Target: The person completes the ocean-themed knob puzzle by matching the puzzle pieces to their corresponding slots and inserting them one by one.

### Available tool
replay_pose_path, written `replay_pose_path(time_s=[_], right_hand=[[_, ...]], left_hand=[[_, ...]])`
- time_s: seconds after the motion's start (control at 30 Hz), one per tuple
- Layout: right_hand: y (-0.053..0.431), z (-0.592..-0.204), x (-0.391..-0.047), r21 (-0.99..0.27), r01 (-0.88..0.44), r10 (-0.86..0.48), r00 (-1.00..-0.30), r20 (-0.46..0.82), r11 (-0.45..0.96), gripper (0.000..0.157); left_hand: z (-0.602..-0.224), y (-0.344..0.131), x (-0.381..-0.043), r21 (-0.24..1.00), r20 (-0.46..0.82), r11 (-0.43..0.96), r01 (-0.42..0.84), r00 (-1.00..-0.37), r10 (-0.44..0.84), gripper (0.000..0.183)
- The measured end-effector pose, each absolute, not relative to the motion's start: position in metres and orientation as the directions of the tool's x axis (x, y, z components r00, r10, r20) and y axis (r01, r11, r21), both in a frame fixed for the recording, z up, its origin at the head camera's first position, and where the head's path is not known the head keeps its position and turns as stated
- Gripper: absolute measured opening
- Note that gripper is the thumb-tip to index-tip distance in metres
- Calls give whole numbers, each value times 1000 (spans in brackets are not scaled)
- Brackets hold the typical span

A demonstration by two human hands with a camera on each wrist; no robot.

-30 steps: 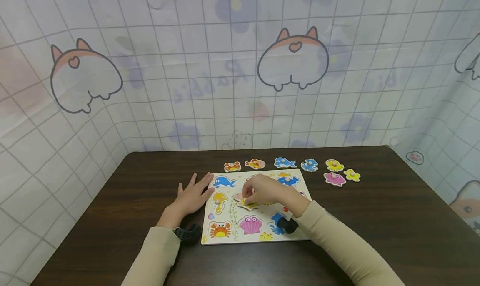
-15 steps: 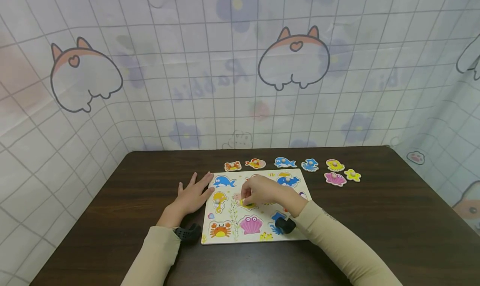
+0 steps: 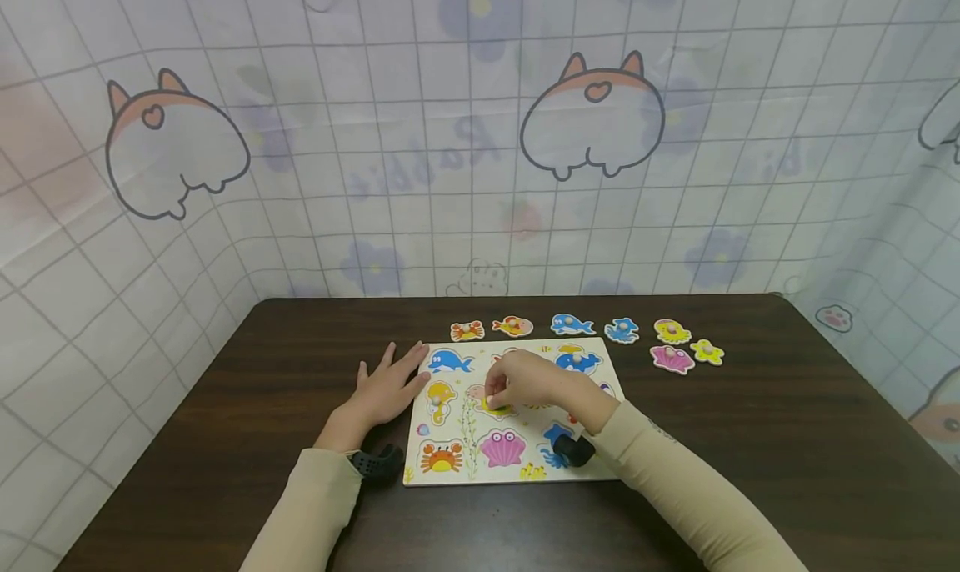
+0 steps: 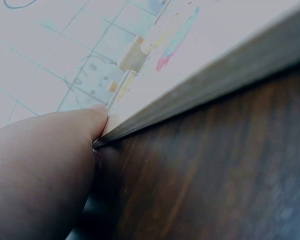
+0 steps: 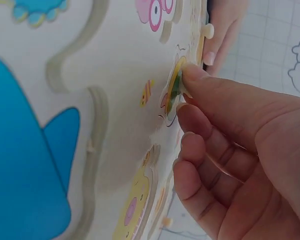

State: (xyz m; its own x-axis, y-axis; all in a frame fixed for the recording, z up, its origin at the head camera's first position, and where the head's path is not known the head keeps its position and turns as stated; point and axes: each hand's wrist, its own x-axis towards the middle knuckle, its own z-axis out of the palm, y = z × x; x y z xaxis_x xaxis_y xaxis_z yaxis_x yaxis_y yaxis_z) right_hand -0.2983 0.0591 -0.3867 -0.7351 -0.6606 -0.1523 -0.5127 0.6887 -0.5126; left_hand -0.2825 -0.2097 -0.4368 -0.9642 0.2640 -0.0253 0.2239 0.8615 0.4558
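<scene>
A pale sea-animal puzzle board (image 3: 450, 426) lies on the dark table. My right hand (image 3: 525, 380) is over its middle, thumb and forefinger pinching a yellow and green puzzle piece (image 5: 175, 90) by its knob; the other fingers are curled. That piece lies almost level with the board in the right wrist view, partly covered by the hand in the head view. My left hand (image 3: 382, 393) lies flat with spread fingers, its fingertips at the board's left edge. A knobbed seahorse piece (image 3: 441, 401) and a knobbed blue whale piece (image 3: 577, 359) sit in the board.
Behind the board lie a crab piece (image 3: 467, 331), a fish piece (image 3: 513, 327), a blue whale piece (image 3: 572, 324) and another blue piece (image 3: 622, 331). Farther right are a yellow piece (image 3: 672, 332), a pink shell piece (image 3: 672, 359) and a star piece (image 3: 707, 353).
The yellow and green piece stood a little askew on the board and has settled lower under my right hand. The left hand stays in place; the view shifts slightly.
</scene>
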Motion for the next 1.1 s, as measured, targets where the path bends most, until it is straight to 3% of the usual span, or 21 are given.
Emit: replay_pose_path(time_s=[0.83,1.1], right_hand=[[45,-379,-292,-397,-608,-694,-712,-112,688,3],[79,-364,-290,-456,-606,-681,-732,-1,652,16]], left_hand=[[-437,-221,-277,456,-27,868,196,-972,234,64],[-436,-214,-282,462,-37,861,212,-966,257,64]])
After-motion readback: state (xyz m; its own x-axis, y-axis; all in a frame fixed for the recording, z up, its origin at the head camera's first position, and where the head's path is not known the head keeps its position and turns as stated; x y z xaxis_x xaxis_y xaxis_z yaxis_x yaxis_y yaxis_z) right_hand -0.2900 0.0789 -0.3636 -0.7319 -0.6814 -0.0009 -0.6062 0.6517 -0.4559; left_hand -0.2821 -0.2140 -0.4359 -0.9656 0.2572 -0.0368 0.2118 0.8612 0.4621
